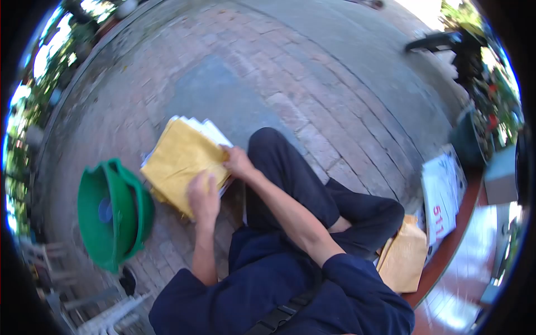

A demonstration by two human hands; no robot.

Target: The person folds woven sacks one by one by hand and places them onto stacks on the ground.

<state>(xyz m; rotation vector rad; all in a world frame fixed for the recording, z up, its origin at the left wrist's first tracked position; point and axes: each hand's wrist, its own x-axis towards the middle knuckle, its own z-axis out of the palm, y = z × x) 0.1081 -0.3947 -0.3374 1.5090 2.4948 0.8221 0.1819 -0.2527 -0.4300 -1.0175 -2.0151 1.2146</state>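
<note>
A stack of yellow envelopes [181,153] is held between two bare hands above brick paving. Its right edge is gripped by the right hand [237,162], whose fingers are pinched on the margin; the left hand [204,196] is laid over the lower part of the top envelope, its fingers blurred, so whether they are spread or pressed together cannot be told. White sheets [211,133] are seen fanned out just past the stack's far edge, beyond the fingers of both hands. A bent knee in dark trousers [285,167] is set just to the right of the right hand's fingers. To the left of the left hand's fingers, a green tub [97,223] is seen tilted on the bricks. Well to the right of both hands' fingers, brown envelopes [407,259] are piled by the folded leg, near a white sack [438,192] printed with a red "511". Beyond the fingertips, a smooth grey patch [218,92] is framed by brick paving [301,78], and farther out, leafy plants [22,145] are ranged along the left edge.
</note>
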